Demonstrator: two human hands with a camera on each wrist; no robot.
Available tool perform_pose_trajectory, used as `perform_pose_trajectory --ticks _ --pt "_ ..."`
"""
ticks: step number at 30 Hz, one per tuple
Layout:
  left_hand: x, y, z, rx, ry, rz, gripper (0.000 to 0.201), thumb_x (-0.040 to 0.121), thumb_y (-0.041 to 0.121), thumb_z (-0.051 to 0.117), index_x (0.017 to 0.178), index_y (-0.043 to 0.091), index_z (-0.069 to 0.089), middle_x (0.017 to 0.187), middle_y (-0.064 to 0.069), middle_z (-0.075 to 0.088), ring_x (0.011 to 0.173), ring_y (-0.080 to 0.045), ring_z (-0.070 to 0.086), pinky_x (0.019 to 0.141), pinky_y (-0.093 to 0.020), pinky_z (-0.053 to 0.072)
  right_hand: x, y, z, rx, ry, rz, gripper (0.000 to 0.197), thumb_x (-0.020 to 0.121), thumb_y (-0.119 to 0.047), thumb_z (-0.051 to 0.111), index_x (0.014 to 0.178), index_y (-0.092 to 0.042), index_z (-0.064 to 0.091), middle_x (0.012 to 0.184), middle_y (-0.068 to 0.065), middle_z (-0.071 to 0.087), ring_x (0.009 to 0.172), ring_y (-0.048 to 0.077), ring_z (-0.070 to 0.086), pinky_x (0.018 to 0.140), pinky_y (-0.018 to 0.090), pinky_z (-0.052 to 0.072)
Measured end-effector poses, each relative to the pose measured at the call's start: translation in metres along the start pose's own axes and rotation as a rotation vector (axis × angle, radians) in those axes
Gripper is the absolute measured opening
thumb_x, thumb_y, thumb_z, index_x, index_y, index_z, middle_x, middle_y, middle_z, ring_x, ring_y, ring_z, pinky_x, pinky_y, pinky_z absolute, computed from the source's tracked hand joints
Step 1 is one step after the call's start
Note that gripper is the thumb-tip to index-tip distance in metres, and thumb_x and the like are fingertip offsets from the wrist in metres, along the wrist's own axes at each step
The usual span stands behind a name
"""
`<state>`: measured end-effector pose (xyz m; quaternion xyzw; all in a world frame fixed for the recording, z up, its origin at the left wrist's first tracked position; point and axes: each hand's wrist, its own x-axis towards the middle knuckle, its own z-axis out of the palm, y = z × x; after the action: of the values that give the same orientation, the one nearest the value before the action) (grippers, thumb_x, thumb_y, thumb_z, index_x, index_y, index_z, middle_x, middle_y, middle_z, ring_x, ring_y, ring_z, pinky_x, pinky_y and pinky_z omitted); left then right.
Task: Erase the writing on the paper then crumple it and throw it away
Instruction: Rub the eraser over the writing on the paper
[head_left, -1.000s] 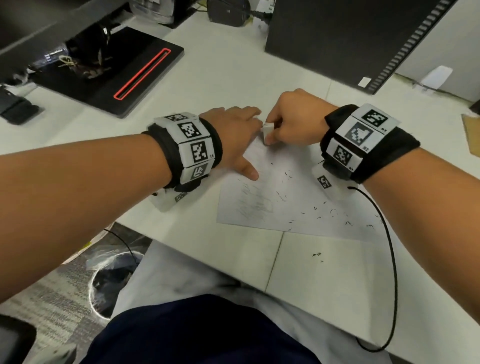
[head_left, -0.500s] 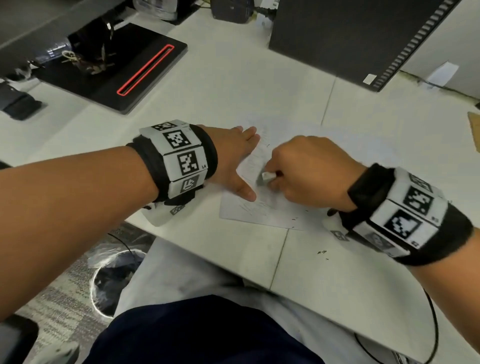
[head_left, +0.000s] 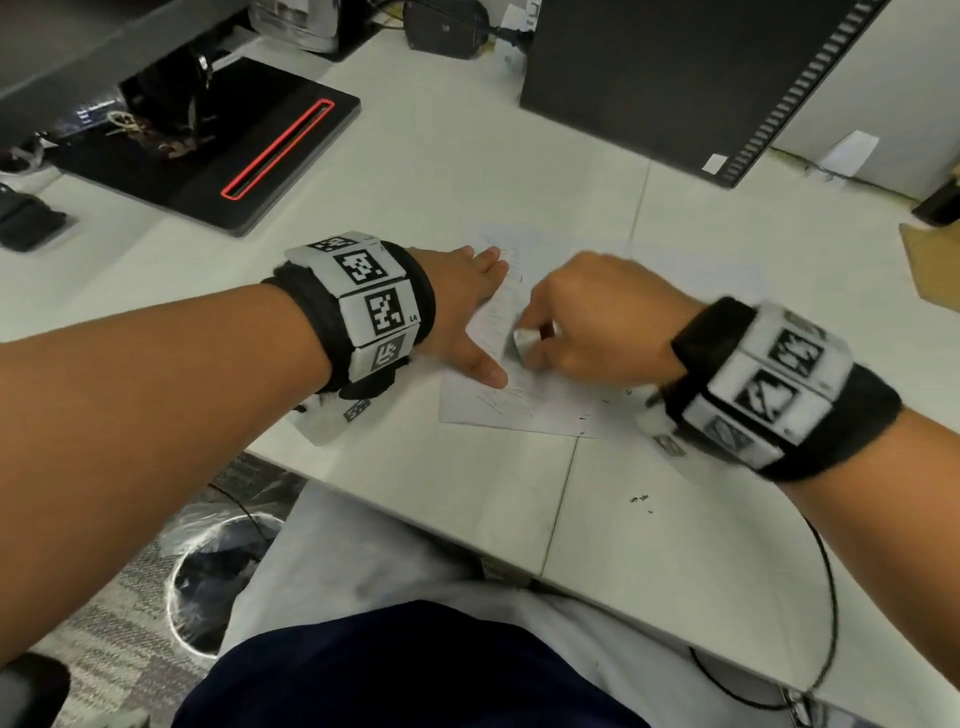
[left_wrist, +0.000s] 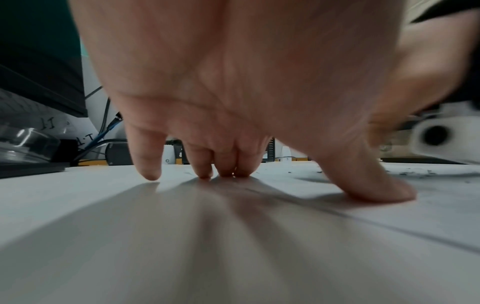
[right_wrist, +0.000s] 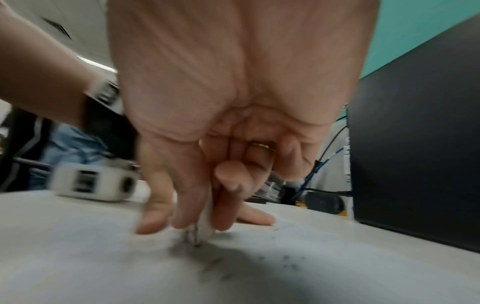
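Right hand (head_left: 602, 322): thumb and fingers (right_wrist: 223, 209) pinched on a small white eraser (head_left: 524, 344), its lower end on the paper (head_left: 519, 410) and dark with graphite in the right wrist view. Hand is motion-blurred, so I'd say it's mid-stroke.

Left hand (head_left: 465, 312): flat, fingers straight, thumb splayed, gripping nothing. Fingertips (left_wrist: 226, 171) and thumb press down on the paper's left part to pin it. The little finger looks clear of the surface, on the bare desk side.

Paper lies flat on the white desk (head_left: 467, 156), across the seam between two panels, its near edge not far from the desk's front edge. Faint pencil marks are visible near the near-left corner and up the left side by the left hand. Rest of the sheet is too blurred or covered to judge. Dark eraser crumbs (head_left: 640, 500) lie on the desk just past the near edge.

Risks, my read:
- Only the left side is pinned. A stroke pushing toward the left hand could buckle or tear the sheet between eraser and thumb.
- The dirty eraser end may smear graphite instead of lifting it.
- The seam under the sheet could catch the eraser and crease or puncture the paper.
- The remaining marks sit right by the left thumb; the hand must shift to reach them, and the sheet can slide while unpinned.
- The bin (head_left: 218, 577) stands on the floor below the desk's front-left edge, so brushing crumbs or paper off the front edge elsewhere would miss it.
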<state>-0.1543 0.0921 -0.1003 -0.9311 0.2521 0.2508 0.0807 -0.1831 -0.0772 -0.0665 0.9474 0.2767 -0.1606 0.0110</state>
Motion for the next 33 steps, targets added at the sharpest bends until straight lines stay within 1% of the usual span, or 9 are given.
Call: perform_pose_trajectory --ticks 5,7,10,13,18,22,25,29,33 --pt "0.001 0.0 0.001 -0.016 0.006 0.007 0.127 0.071 0.08 0.055 0.154 0.012 -0.012 0.162 -0.001 -0.016 0.15 -0.02 -0.005 0.118 -0.045 0.017 -0.025 -0.011 -0.005 0.055 -0.174 -0.077 0.024 0.097 -0.04 0.059 0.097 -0.026 0.078 0.084 -0.006 0.073 0.076 0.016 0.066 0.07 0.034 0.056" --pt "0.0 0.0 0.001 -0.038 0.0 0.007 0.126 0.072 0.079 0.056 0.154 0.013 -0.012 0.162 0.0 -0.016 0.15 -0.019 -0.005 0.119 -0.048 0.018 -0.008 -0.005 -0.012 0.108 -0.157 -0.041 0.021 0.092 -0.038 0.065 0.093 -0.023 0.08 0.079 -0.004 0.075 0.071 0.016 0.066 0.071 0.036 0.058" --pt "-0.002 -0.001 0.0 -0.051 -0.008 0.003 0.125 0.072 0.079 0.055 0.154 0.014 -0.013 0.162 0.001 -0.017 0.15 -0.019 -0.006 0.119 -0.05 0.019 0.018 0.008 -0.018 0.137 -0.057 0.045 0.02 0.087 -0.038 0.074 0.09 -0.02 0.081 0.08 -0.001 0.077 0.077 0.018 0.07 0.078 0.042 0.061" --pt "-0.002 -0.001 0.0 -0.045 -0.009 0.0 0.125 0.072 0.08 0.054 0.154 0.014 -0.014 0.162 0.0 -0.017 0.15 -0.02 -0.006 0.118 -0.052 0.019 0.015 0.005 -0.01 0.059 -0.006 0.033 0.029 0.088 -0.04 0.066 0.091 -0.015 0.079 0.083 0.005 0.076 0.079 0.025 0.07 0.076 0.045 0.061" --pt "-0.001 0.001 0.0 -0.032 -0.007 -0.009 0.127 0.07 0.08 0.055 0.154 0.013 -0.013 0.162 0.001 -0.017 0.15 -0.019 -0.006 0.117 -0.052 0.016 -0.032 -0.013 0.006 0.072 -0.133 -0.094 0.026 0.096 -0.039 0.058 0.098 -0.021 0.077 0.089 -0.001 0.073 0.078 0.019 0.065 0.074 0.04 0.056" --pt "-0.004 0.001 -0.001 -0.065 -0.008 -0.005 0.125 0.072 0.078 0.056 0.154 0.014 -0.014 0.161 0.002 -0.018 0.15 -0.018 -0.007 0.119 -0.051 0.013 -0.017 -0.003 -0.006 0.177 -0.17 -0.078 0.021 0.092 -0.04 0.066 0.101 -0.027 0.08 0.09 -0.009 0.077 0.078 0.008 0.067 0.076 0.032 0.058" --pt "-0.007 0.002 -0.003 -0.075 -0.017 -0.009 0.122 0.074 0.076 0.055 0.154 0.014 -0.013 0.161 0.002 -0.018 0.15 -0.017 -0.007 0.119 -0.052 0.014 0.013 0.013 -0.014 0.175 -0.049 0.023 0.02 0.089 -0.038 0.073 0.095 -0.021 0.081 0.088 -0.003 0.078 0.082 0.016 0.071 0.082 0.042 0.06" --pt "-0.007 0.002 -0.004 -0.082 -0.025 -0.014 0.123 0.074 0.077 0.056 0.154 0.015 -0.014 0.161 0.003 -0.019 0.15 -0.016 -0.008 0.119 -0.052 0.014 0.009 0.013 -0.005 0.122 -0.019 0.01 0.032 0.089 -0.042 0.067 0.092 -0.011 0.078 0.086 0.007 0.077 0.078 0.026 0.071 0.075 0.045 0.061" --pt "-0.003 -0.001 -0.001 -0.085 -0.021 -0.003 0.126 0.07 0.081 0.055 0.154 0.017 -0.015 0.161 0.005 -0.02 0.149 -0.015 -0.009 0.119 -0.053 0.01 -0.025 0.006 0.005 0.147 -0.149 -0.068 0.022 0.093 -0.036 0.066 0.097 -0.018 0.078 0.085 -0.002 0.074 0.074 0.014 0.067 0.071 0.035 0.058"
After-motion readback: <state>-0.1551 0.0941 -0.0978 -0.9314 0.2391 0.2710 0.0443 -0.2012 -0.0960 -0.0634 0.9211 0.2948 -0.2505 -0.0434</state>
